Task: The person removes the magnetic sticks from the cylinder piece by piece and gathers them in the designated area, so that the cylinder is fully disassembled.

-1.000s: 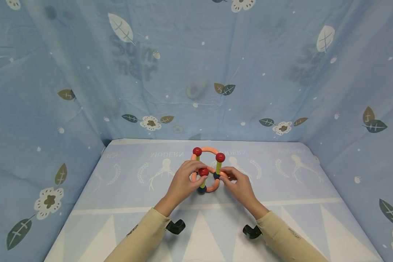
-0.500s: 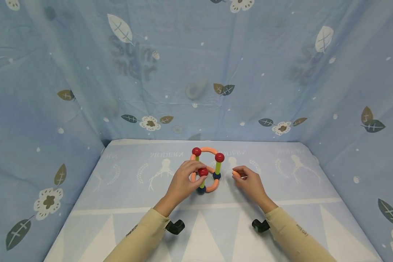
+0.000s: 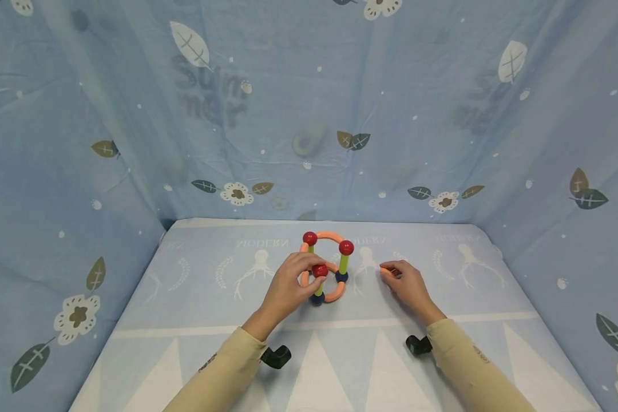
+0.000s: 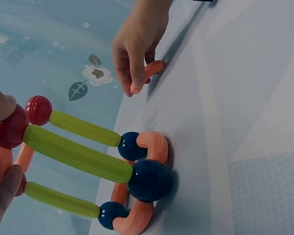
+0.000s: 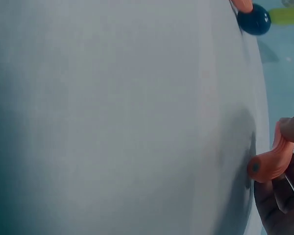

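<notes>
A magnetic stick-and-ball frame stands on the table, with red balls [image 3: 347, 248] on top and dark blue balls [image 4: 149, 180] at the base. Straight yellow-green rods [image 4: 78, 153] join them upright, and curved orange rods [image 3: 335, 293] link neighbouring balls. My left hand [image 3: 288, 281] pinches the near red ball [image 3: 320, 270] between thumb and fingers. To the right of the frame and apart from it, my right hand [image 3: 408, 285] holds a loose curved orange rod [image 5: 274, 161]. The right wrist view shows one end face of this rod; fingers hide part of it.
A pale patterned cloth covers the table [image 3: 201, 309]. Blue printed curtains [image 3: 309, 114] rise behind and at both sides. Dark wrist devices [image 3: 276, 357] stick out beside the sleeves.
My right hand has drawn away from the frame's blue ball toward the right, taking the curved orange rod along. My left hand keeps its place on the red ball.
</notes>
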`<action>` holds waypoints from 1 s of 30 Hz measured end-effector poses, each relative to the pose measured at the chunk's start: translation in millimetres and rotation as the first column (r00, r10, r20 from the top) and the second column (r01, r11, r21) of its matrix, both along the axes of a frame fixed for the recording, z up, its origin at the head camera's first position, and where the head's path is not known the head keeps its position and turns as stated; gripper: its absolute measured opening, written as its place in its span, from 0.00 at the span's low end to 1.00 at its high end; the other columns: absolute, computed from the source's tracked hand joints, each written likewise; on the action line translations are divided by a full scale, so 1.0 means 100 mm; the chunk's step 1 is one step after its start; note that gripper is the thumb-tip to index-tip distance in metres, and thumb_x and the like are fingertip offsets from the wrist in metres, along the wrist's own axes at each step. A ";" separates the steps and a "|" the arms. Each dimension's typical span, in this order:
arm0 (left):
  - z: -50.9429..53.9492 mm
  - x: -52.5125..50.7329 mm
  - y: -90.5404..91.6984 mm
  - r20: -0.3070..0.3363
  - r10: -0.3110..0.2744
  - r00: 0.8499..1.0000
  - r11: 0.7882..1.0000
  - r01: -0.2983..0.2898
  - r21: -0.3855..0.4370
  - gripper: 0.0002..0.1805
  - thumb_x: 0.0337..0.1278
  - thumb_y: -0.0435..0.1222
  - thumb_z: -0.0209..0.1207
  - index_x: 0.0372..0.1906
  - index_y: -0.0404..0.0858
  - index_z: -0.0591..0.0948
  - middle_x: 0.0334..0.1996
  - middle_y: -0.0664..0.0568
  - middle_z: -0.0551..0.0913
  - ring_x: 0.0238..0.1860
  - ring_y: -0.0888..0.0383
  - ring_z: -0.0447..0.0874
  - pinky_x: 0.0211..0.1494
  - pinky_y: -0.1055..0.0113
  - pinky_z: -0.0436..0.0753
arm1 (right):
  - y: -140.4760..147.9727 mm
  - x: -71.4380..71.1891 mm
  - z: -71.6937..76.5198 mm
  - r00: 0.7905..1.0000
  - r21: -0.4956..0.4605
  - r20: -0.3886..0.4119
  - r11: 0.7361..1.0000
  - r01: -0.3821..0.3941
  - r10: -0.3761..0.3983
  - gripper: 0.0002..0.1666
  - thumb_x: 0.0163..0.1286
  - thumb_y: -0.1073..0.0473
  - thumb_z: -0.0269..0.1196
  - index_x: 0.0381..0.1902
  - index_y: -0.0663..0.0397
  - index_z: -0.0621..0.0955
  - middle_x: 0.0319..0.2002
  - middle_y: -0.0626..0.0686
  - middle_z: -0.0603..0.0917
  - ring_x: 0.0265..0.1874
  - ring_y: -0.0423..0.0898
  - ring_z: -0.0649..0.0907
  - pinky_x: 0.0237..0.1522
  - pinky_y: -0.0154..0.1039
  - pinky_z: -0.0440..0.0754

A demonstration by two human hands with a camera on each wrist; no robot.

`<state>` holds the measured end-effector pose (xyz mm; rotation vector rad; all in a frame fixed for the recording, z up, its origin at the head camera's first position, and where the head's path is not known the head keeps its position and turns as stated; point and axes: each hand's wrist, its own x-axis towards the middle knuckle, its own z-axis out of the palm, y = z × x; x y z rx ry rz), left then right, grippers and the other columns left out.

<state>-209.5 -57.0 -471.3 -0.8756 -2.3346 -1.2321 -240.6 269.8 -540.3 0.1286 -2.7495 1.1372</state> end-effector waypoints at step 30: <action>-0.03 -0.01 -0.01 0.015 0.001 1.000 1.000 -0.001 -0.004 0.16 0.61 0.36 0.70 0.52 0.50 0.85 0.50 0.63 0.83 0.55 0.62 0.77 0.60 0.59 0.79 | 0.17 -0.05 -0.06 0.998 0.023 0.047 0.999 -0.035 0.034 0.19 0.72 0.55 0.67 0.56 0.59 0.85 0.50 0.60 0.84 0.44 0.54 0.83 0.47 0.51 0.81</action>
